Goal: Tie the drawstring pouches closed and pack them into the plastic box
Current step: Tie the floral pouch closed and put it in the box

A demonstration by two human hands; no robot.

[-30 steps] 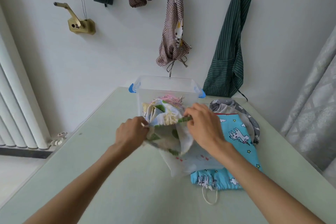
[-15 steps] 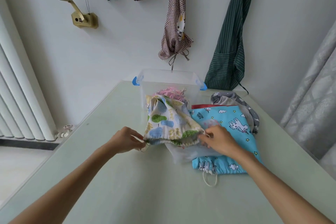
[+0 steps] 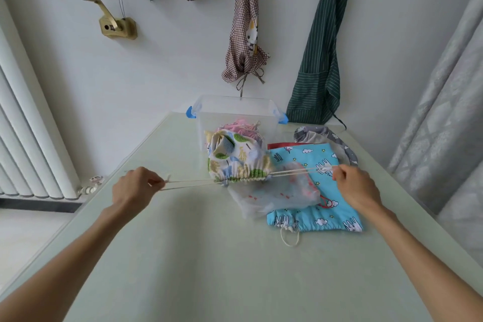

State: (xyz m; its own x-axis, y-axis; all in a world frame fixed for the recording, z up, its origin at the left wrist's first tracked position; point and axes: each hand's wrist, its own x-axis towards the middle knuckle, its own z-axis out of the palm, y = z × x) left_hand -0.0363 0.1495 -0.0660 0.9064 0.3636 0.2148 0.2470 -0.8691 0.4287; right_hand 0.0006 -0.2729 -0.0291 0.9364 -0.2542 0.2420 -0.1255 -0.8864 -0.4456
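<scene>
White cords pinched by left hand and right hand fingers should be drawn evenly until the printed pouch is cinched.

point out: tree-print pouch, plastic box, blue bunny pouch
tree-print pouch [image 3: 236, 157]: head view, on its printed side.
plastic box [image 3: 230, 102]: head view, on its clear far rim.
blue bunny pouch [image 3: 339, 213]: head view, on its bare lower part.

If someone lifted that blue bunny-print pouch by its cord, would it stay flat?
Probably not. The blue pouch lies limp and creased on the table, so it would likely sag and fold. It looks flat, so probably light. Its cord loop should cinch when pulled.
</scene>
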